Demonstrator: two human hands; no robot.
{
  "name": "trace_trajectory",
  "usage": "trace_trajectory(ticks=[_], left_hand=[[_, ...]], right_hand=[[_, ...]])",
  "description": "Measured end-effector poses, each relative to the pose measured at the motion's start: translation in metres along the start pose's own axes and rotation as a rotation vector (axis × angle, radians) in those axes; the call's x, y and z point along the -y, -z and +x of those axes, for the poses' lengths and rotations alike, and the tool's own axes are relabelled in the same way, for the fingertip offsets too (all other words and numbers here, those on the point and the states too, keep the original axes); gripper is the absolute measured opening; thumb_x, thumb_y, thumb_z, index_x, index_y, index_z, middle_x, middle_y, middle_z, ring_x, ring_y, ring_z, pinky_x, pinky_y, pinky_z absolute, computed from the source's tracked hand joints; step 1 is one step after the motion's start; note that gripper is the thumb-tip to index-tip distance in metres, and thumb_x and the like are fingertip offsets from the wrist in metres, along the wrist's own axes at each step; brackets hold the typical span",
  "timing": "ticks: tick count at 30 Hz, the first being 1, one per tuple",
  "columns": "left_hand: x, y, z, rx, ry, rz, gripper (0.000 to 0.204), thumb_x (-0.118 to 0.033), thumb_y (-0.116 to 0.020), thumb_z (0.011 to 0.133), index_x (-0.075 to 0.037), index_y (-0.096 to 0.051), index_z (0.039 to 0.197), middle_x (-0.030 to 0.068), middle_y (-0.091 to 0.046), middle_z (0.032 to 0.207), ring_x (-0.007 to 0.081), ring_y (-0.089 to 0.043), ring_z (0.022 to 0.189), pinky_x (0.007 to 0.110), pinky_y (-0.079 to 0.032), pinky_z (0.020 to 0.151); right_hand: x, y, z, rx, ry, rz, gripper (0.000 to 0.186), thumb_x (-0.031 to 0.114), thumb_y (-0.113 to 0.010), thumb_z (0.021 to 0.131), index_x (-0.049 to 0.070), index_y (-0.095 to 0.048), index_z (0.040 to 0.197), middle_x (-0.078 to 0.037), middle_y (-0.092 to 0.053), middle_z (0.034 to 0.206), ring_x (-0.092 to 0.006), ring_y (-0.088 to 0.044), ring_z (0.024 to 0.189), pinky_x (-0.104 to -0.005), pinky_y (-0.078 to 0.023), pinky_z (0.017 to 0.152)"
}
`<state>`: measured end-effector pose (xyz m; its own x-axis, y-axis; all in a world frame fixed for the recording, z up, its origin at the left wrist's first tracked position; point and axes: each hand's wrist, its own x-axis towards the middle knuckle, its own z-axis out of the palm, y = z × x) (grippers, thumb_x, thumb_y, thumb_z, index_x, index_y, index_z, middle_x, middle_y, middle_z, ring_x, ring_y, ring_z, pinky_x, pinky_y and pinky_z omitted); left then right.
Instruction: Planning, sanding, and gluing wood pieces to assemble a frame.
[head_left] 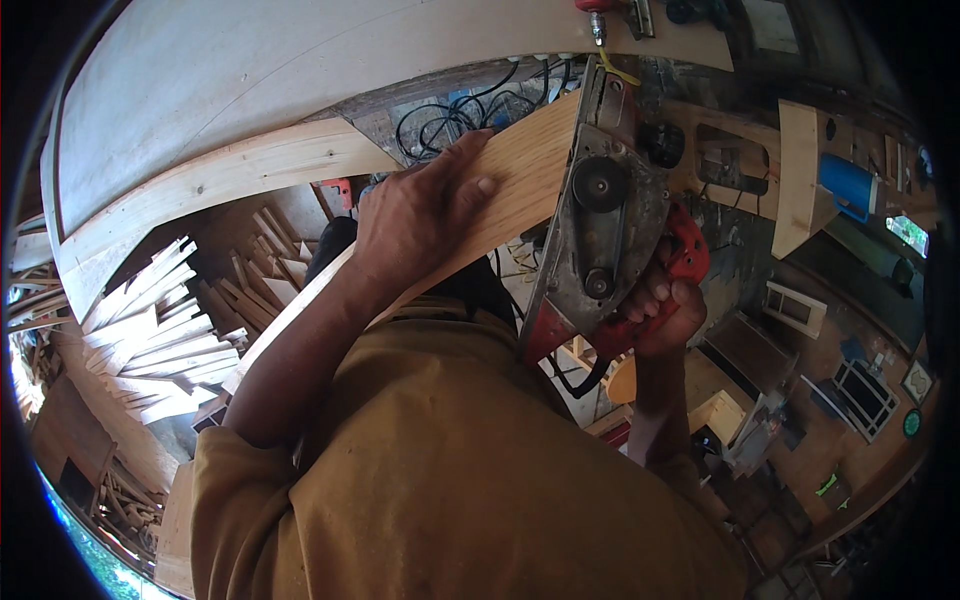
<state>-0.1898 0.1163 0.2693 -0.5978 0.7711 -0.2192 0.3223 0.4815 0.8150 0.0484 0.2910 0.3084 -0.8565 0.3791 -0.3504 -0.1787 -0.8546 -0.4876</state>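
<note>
A red and grey electric hand planer (pixel 572 225), its side cover off so that two pulleys and a belt show, stands steeply tilted in front of me. My right hand (pixel 662 308) is wrapped round its red handle. A long wooden board (pixel 530 165) with visible grain runs slantwise past my left side up to the planer. Its far end meets the planer's flat sole; whether they touch fully I cannot tell. My left hand (pixel 420 205) grips the board, the thumb on its face and the fingers over the far edge.
Black cables (pixel 450 120) lie coiled beyond the board. A large pale sheet (pixel 220 100) with a curved line spans the far left. Stacked wood offcuts (pixel 170 340) fill the left side. To the right are a blue cylinder (pixel 848 186) and a small wooden frame (pixel 795 308).
</note>
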Motion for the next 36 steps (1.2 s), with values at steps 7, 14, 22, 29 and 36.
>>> trace_trajectory(ticks=[7,14,22,29,36], left_hand=[[0.002,-0.004,-0.003,-0.009,-0.010,0.037,0.047,-0.048,-0.052,0.090,-0.022,-0.051,0.129,0.0145,-0.068,0.085,0.0307,-0.067,0.079,0.042,-0.051,0.068],[-0.001,-0.002,-0.004,0.060,0.002,0.015,0.049,-0.047,-0.052,0.090,-0.020,-0.049,0.131,0.0150,-0.068,0.091,0.0311,-0.067,0.082,0.040,-0.051,0.071],[0.000,-0.001,-0.011,0.168,0.013,0.035,0.049,-0.043,-0.052,0.091,-0.017,-0.049,0.132,0.0187,-0.067,0.095,0.0329,-0.066,0.086,0.040,-0.051,0.074],[0.030,0.025,-0.011,0.094,-0.067,-0.253,0.044,-0.032,-0.052,0.093,-0.008,-0.050,0.130,0.0167,-0.067,0.098,0.0228,-0.066,0.091,0.033,-0.049,0.081],[0.061,0.046,-0.006,0.265,-0.038,-0.554,0.045,-0.032,-0.042,0.098,0.003,-0.050,0.126,0.0123,-0.063,0.112,0.0154,-0.053,0.106,0.030,-0.040,0.093]], right_hand=[[0.003,0.003,0.006,0.023,0.012,-0.004,0.040,0.017,-0.058,0.083,0.005,-0.045,0.119,-0.001,-0.050,0.079,-0.0137,-0.047,0.061,-0.0309,-0.043,0.057],[0.007,0.004,0.013,0.045,0.023,0.036,0.040,0.016,-0.057,0.084,0.005,-0.044,0.120,-0.002,-0.050,0.081,-0.0138,-0.047,0.064,-0.0313,-0.043,0.059],[0.013,0.010,0.022,0.062,0.076,0.061,0.041,0.016,-0.057,0.085,0.003,-0.042,0.121,-0.002,-0.048,0.081,-0.0132,-0.046,0.065,-0.0307,-0.043,0.060],[0.023,0.019,0.000,-0.093,0.225,0.023,0.046,0.017,-0.055,0.087,0.004,-0.038,0.127,-0.001,-0.046,0.080,-0.0115,-0.046,0.067,-0.0293,-0.042,0.063],[0.022,0.033,-0.053,-0.407,0.412,-0.049,0.041,0.016,-0.055,0.085,0.003,-0.045,0.123,-0.002,-0.048,0.078,-0.0142,-0.048,0.066,-0.0304,-0.044,0.061]])
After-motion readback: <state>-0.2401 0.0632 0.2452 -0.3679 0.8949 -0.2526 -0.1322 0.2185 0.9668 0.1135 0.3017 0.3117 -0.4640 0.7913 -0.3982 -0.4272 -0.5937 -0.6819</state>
